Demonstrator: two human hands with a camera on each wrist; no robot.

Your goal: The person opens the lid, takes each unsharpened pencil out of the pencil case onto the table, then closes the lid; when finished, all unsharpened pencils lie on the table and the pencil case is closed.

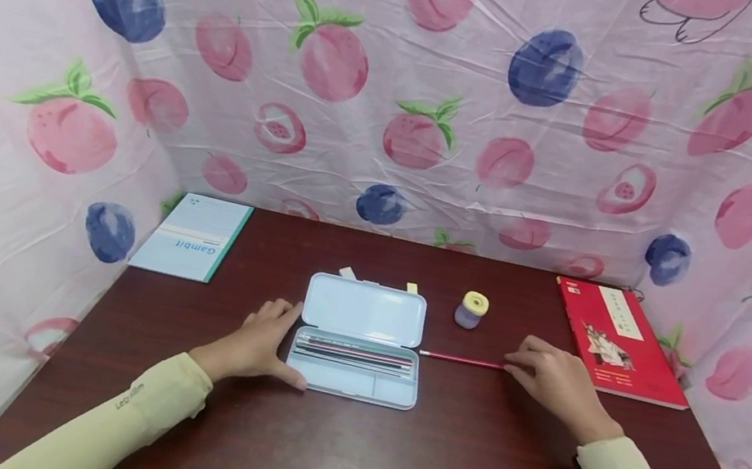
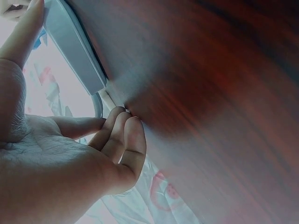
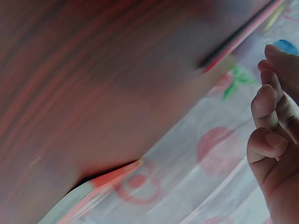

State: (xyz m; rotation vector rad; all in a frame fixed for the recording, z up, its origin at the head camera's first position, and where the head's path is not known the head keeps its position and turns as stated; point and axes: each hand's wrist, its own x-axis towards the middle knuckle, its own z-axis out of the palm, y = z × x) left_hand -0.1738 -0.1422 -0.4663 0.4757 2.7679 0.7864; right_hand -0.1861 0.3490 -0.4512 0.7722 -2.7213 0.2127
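A pale blue pencil case (image 1: 340,380) lies with its lid (image 1: 364,309) folded back, holding several pencils (image 1: 353,353) in its long compartment. My left hand (image 1: 260,338) rests at its left end, thumb along the front corner and fingers beside the lid. In the left wrist view, the thumb lies against the case wall (image 2: 77,51) and the other fingers are loosely bent. A red pencil (image 1: 463,359) lies on the table, its pale end by the case's right side. Over its other end hovers my right hand (image 1: 556,385), fingers loosely curled; the right wrist view shows the pencil (image 3: 243,37) apart from the fingertips.
A yellow-topped small container (image 1: 472,309) stands behind the pencil. White (image 1: 348,272) and yellow (image 1: 412,287) small pieces show behind the lid. A light blue notebook (image 1: 192,237) lies far left, a red book (image 1: 617,333) far right. Printed cloth (image 1: 385,178) hangs around the table.
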